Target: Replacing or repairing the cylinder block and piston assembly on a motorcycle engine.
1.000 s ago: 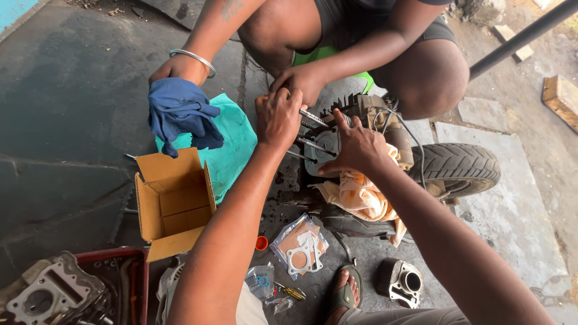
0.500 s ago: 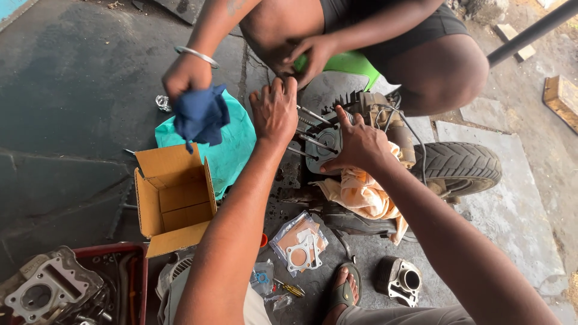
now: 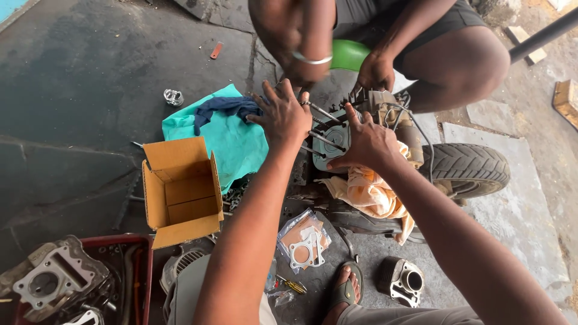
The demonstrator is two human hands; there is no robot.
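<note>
My left hand (image 3: 282, 114) rests spread on the left side of a small engine block (image 3: 330, 144) whose long metal studs (image 3: 325, 139) stick out. My right hand (image 3: 367, 141) presses on the block's right side, fingers apart, holding nothing. An orange rag (image 3: 370, 195) lies under the block. Opposite me a squatting person reaches both hands down to the engine's far side; one wrist wears a metal bangle (image 3: 312, 59). A dark blue cloth (image 3: 226, 108) lies on a teal cloth (image 3: 232, 141) just left of my left hand.
An open cardboard box (image 3: 180, 192) stands at left. A red tray (image 3: 141, 265) with a cylinder head (image 3: 51, 280) sits at bottom left. A gasket packet (image 3: 303, 241), a cylinder (image 3: 402, 280), a tyre (image 3: 466, 168), a piston (image 3: 173, 97) and my sandalled foot (image 3: 346, 289) lie around.
The other person has put the dark blue cloth down on the teal cloth and brought that hand over to the engine. My hands have stayed on the block.
</note>
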